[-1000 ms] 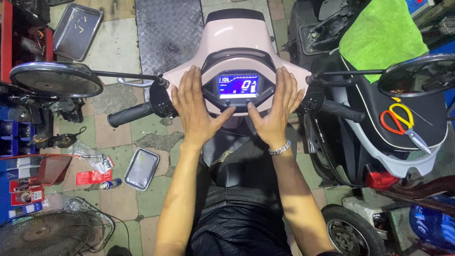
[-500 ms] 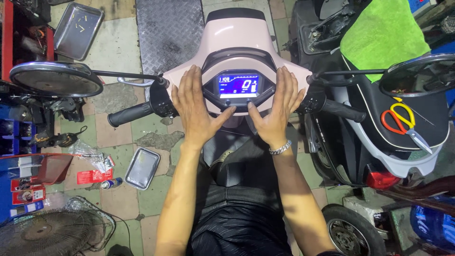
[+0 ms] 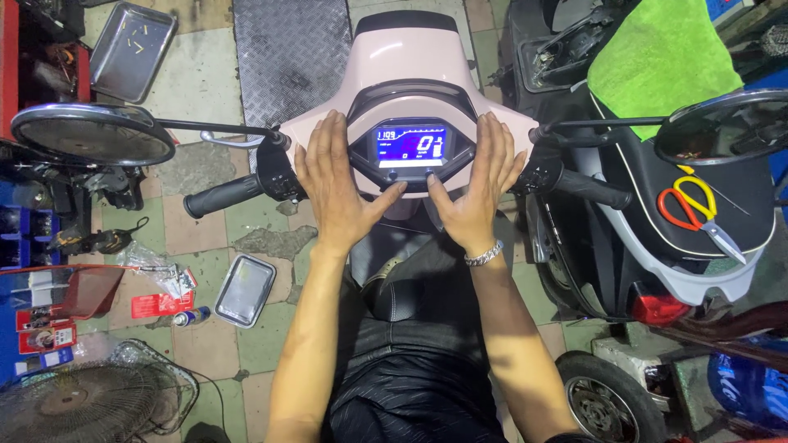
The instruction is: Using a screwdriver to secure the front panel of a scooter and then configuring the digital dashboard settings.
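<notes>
Display panel point(image 3: 412, 148) sits dead centre between your hands on pink handlebar cowl point(image 3: 410, 74), long axis running left-right; left hand point(image 3: 336, 189) and right hand point(image 3: 480, 184) equally near, both flat and open, palms pressed on cowl flanks, thumbs meeting panel's lower edge, gripping nothing; handlebar grips point(image 3: 222, 197) and mirrors point(image 3: 92, 134) hem sideways room; free space only toward you
</notes>
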